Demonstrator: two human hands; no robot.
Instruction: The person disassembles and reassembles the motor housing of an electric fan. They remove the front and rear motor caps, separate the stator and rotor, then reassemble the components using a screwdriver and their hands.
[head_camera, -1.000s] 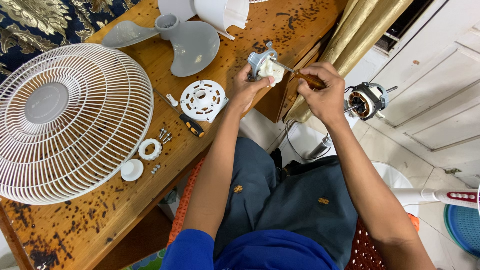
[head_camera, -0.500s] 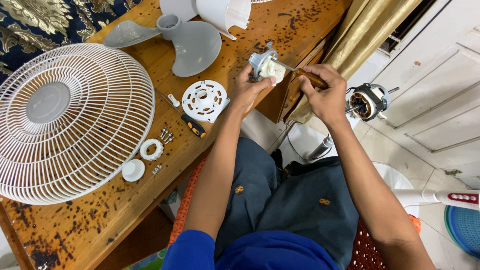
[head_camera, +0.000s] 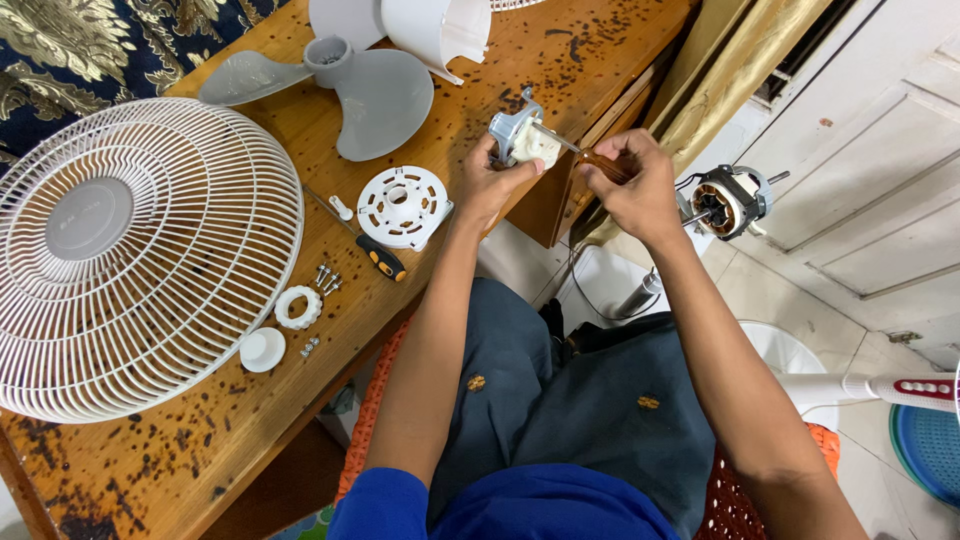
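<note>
My left hand grips a small grey and white fan gearbox part above the edge of the wooden table. In my right hand is a brown-handled screwdriver, its tip pressed into that part. Both hands hover just off the table's right edge, over my lap.
On the table lie a white fan grille, a grey fan blade, a white round plate, a black and orange screwdriver, a ring nut, a cap and screws. A fan motor hangs right.
</note>
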